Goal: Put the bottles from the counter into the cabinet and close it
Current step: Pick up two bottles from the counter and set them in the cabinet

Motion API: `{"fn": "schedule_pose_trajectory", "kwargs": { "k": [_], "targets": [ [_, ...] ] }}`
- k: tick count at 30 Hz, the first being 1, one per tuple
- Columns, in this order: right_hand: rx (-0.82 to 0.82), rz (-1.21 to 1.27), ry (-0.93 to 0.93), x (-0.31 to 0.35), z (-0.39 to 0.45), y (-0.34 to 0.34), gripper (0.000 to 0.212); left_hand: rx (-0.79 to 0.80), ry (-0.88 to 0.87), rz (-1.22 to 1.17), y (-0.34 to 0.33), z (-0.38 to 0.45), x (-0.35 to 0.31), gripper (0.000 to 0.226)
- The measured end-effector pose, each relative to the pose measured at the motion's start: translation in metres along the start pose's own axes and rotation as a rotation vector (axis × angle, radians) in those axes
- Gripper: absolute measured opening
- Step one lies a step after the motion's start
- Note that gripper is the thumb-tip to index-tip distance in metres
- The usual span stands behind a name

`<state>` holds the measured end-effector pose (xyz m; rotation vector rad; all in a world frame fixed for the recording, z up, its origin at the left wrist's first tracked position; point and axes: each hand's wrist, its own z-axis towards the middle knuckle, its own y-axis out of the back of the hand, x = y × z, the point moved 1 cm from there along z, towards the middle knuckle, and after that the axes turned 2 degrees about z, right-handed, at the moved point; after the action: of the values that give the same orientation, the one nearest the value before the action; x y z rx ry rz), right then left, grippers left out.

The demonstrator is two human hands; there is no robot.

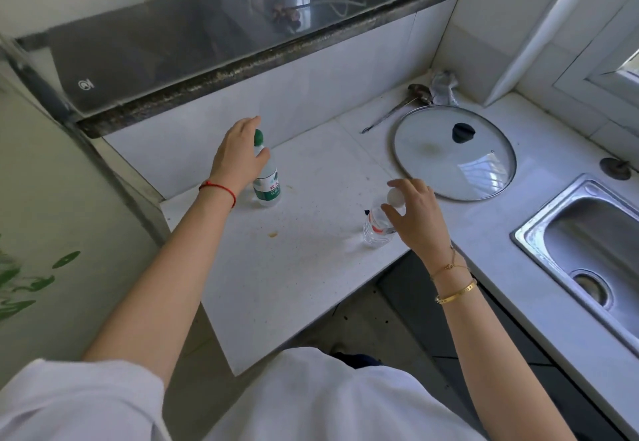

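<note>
Head view, frame centre: white speckled counter [311, 267] bearing two upright clear plastic bottles, long axes vertical. Green-capped bottle [265, 177], centre-left, with left hand [238, 155] open, curled beside its neck, not closed. White-capped bottle [378, 224], centre-right, with right hand [416, 215] open, fingers spread just beside its cap; cabinet unseen.

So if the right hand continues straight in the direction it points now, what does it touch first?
Most likely the white-capped bottle: the right hand is open just beside its cap, fingers curled toward it. Whether they already touch it is unclear from this one view. The glass lid lies further back on the counter.
</note>
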<state>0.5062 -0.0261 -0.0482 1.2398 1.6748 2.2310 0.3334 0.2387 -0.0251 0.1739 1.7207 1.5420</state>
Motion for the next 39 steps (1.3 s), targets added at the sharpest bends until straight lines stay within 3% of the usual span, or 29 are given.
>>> {"fn": "schedule_pose_trajectory", "kwargs": {
  "k": [4, 12, 17, 26, 39],
  "targets": [
    [-0.018, 0.056, -0.009, -0.001, 0.003, -0.001, 0.028, 0.075, 0.058, 0.051, -0.01, 0.018, 0.003, 0.053],
    [-0.035, 0.118, -0.057, -0.002, 0.006, 0.0, 0.023, -0.055, 0.069, 0.043, -0.012, 0.003, -0.002, 0.035],
    [-0.118, 0.157, -0.069, -0.004, -0.001, 0.015, 0.026, -0.108, -0.02, 0.02, -0.012, -0.024, -0.021, 0.032],
    [-0.299, 0.147, -0.125, 0.018, -0.07, 0.045, 0.027, -0.039, -0.303, -0.198, -0.011, -0.073, -0.06, 0.039],
    [-0.719, 0.135, -0.516, 0.11, -0.275, 0.017, 0.023, 0.289, -0.898, -0.314, 0.015, -0.18, -0.073, 0.038]
  ]
}}
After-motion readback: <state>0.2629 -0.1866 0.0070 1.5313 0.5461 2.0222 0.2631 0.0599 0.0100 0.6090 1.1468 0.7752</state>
